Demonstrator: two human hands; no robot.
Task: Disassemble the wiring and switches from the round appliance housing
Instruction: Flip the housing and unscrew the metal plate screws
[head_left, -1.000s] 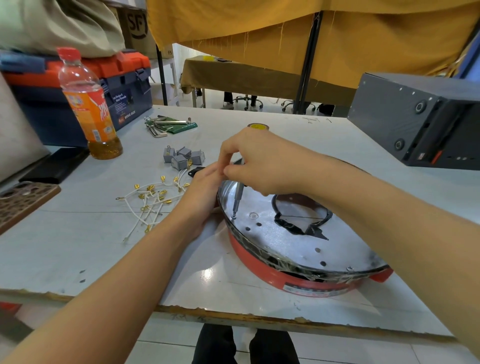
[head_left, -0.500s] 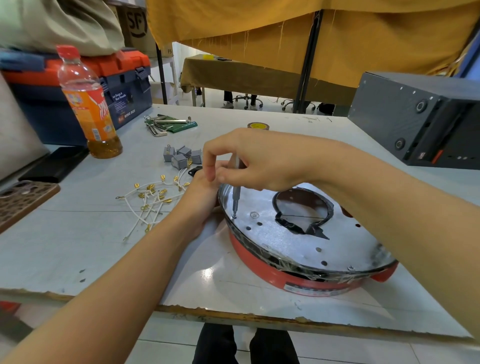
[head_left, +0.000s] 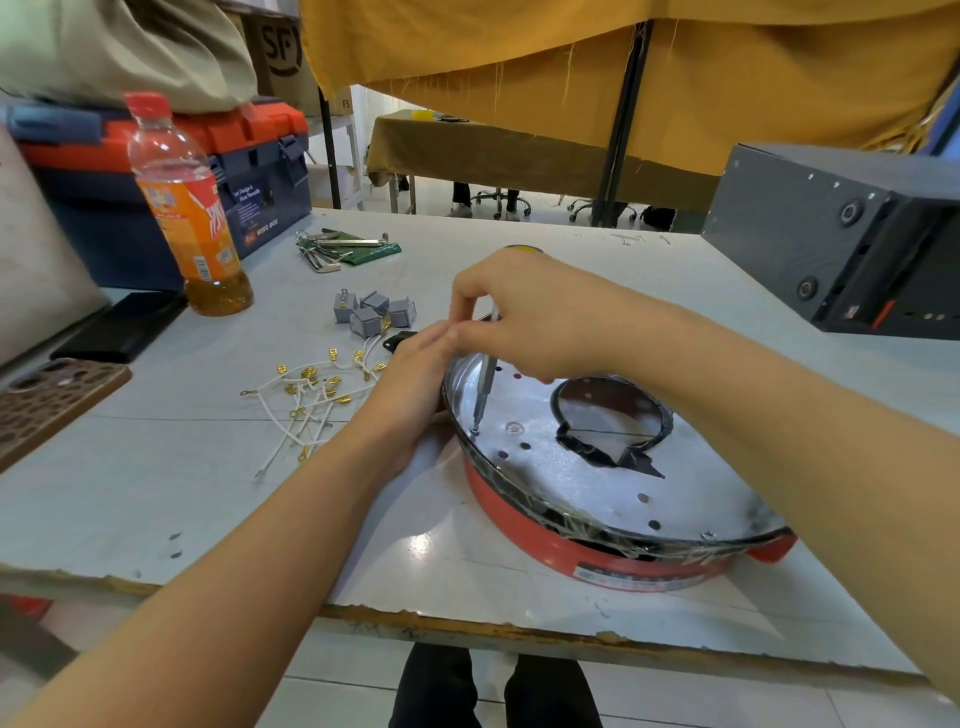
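Observation:
The round red housing (head_left: 524, 525) lies upside down on the table with a shiny metal plate (head_left: 582, 467) on top and a black-taped round opening (head_left: 613, 410) in it. My right hand (head_left: 524, 317) pinches the top of a thin screwdriver (head_left: 485, 387) whose tip stands on a screw near the plate's left rim. My left hand (head_left: 410, 384) presses against the housing's left edge with fingers fairly straight. Several white wires with gold terminals (head_left: 306, 395) and grey switches (head_left: 371, 312) lie loose to the left.
An orange drink bottle (head_left: 189, 208), a blue and orange toolbox (head_left: 249, 171), hex keys (head_left: 332, 247), a black phone (head_left: 122, 325) and a patterned phone case (head_left: 49, 395) are at the left. A black case (head_left: 841, 239) stands at the right. The table's chipped front edge (head_left: 467, 623) is near.
My right hand has shifted its fingers on the screwdriver's top, as in turning it; the tip stays on the same screw. My left hand stays on the housing's edge.

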